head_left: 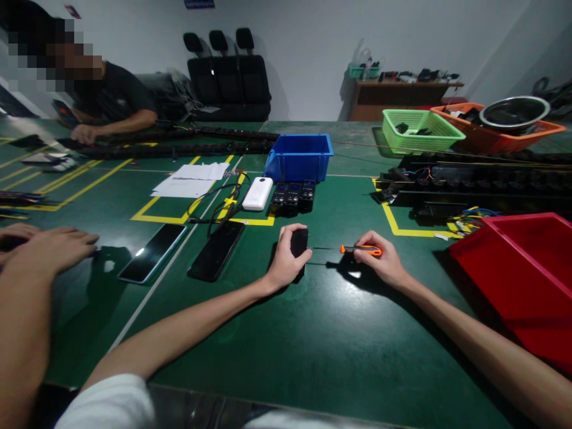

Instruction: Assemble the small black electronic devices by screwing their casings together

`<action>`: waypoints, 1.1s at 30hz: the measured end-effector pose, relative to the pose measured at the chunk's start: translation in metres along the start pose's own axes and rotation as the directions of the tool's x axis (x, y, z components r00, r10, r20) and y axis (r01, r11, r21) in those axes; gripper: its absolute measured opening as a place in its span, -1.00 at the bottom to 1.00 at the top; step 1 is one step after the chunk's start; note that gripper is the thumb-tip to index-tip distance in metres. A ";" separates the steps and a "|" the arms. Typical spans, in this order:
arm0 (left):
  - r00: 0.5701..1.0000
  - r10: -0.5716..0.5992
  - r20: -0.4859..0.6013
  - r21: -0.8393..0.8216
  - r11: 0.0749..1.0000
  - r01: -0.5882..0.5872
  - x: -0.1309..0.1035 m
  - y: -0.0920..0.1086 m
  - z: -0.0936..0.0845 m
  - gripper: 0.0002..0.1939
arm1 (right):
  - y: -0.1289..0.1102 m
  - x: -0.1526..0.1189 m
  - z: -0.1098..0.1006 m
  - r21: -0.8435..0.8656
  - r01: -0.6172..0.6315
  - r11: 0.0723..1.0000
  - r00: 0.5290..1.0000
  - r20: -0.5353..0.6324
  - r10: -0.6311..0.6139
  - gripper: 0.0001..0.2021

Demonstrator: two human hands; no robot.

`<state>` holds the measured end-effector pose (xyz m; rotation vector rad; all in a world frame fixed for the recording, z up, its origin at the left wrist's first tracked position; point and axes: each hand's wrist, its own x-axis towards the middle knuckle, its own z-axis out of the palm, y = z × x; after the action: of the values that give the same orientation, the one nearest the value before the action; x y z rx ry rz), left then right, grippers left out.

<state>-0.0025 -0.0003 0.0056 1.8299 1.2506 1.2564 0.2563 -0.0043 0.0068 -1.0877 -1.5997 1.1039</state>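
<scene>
Gripping a black rectangular device over the green tabletop, the left hand has its fingers closed around it. The right hand pinches an orange-and-black screwdriver between thumb and bent fingers; its shaft points to the device, but whether they touch, I cannot tell.

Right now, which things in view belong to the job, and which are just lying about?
In use:
black device in the left hand
orange-handled screwdriver in the right hand
possibly the three black units

Seemingly just lying about:
blue-edged phone
black phone
white power bank
papers
</scene>
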 end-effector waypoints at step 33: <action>1.000 -0.001 0.005 -0.003 1.000 0.001 0.000 0.000 -0.001 -0.52 | 0.001 -0.001 0.001 -0.050 -0.053 0.997 0.998 0.012 0.054 -0.72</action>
<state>-0.0029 -0.0008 0.0061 1.8290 1.2462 1.2523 0.2552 -0.0053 0.0057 -1.1643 -1.6246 1.1132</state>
